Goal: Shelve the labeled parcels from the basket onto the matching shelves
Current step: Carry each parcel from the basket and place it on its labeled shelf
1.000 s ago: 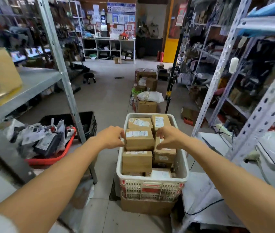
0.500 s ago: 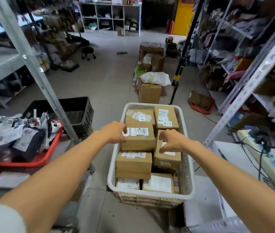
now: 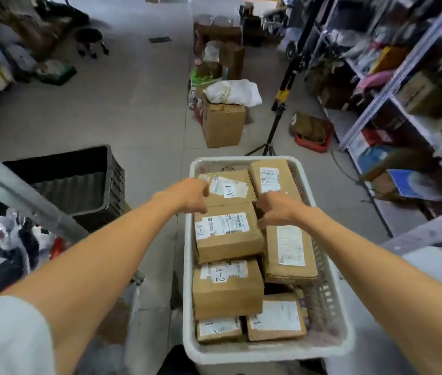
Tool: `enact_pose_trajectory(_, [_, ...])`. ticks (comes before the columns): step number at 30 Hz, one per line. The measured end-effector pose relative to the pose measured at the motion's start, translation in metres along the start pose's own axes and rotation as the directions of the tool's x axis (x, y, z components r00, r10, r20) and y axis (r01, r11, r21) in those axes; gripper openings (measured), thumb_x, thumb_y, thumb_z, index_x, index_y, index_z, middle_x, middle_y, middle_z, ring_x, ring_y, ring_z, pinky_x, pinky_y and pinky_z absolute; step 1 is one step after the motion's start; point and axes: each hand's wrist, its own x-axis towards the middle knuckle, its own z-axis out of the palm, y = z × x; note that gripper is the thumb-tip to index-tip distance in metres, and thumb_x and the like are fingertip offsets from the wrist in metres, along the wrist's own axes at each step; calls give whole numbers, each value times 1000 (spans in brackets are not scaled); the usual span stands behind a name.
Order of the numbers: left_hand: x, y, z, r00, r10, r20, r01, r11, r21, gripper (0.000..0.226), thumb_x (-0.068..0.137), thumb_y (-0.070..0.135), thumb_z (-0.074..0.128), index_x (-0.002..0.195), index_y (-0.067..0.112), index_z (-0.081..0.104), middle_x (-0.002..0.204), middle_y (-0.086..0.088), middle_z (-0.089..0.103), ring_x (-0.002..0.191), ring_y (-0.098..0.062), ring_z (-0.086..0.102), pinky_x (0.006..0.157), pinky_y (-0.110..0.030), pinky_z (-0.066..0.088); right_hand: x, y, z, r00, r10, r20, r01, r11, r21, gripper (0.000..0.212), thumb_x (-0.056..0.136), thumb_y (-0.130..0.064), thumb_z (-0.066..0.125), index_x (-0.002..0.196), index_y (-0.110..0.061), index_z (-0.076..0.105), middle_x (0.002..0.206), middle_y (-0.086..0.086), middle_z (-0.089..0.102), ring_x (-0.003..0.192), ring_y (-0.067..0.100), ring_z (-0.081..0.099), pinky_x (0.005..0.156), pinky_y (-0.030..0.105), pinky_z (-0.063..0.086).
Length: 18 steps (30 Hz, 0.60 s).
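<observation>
Gripping A-2 parcel (image 3: 230, 240) between curled fingers of left hand (image 3: 187, 196) and right hand (image 3: 278, 211), probably for lifting from basket (image 3: 268, 354)

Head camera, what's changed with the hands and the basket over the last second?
Mostly the view: the head tipped down over the white basket. The left hand and the right hand remain curled at the left and right far corners of the far A-2 parcel, as before. No parcel was visibly lifted, let go or shifted.
</observation>
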Motion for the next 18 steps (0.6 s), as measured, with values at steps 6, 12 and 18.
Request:
enact_pose_trajectory(6, [79,-42,25,993,36,115,-29,997,-68,47,79,17,72,122,14,54,117,-6,59,99,-19,55,80,-28,44,60,-18,54,980,193,-50,-183,970,160,40,79,-25,70,114,-10,58,110,3,63,99,23,60,83,34,51])
enact_pose_trajectory(12, [124,-47,78,977,53,205,-41,997,-58,53,80,25,70,127,10,49,124,-9,54,107,-26,54,87,-35,47,70,-6,125,823,560,-90,-469,762,447,40,81,-17,70,114,-5,50,121,17,53,110,34,53,88,38,47])
enact_pose_trajectory(18, [128,-50,113,993,39,115,-39,999,1,59,72,30,70,121,9,45,119,-10,42,110,-26,41,86,-32,40,80,6,144,784,618,-56,-544,729,415,91,76,-38,78,139,2,27,147,22,25,136,40,23,111,43,25])
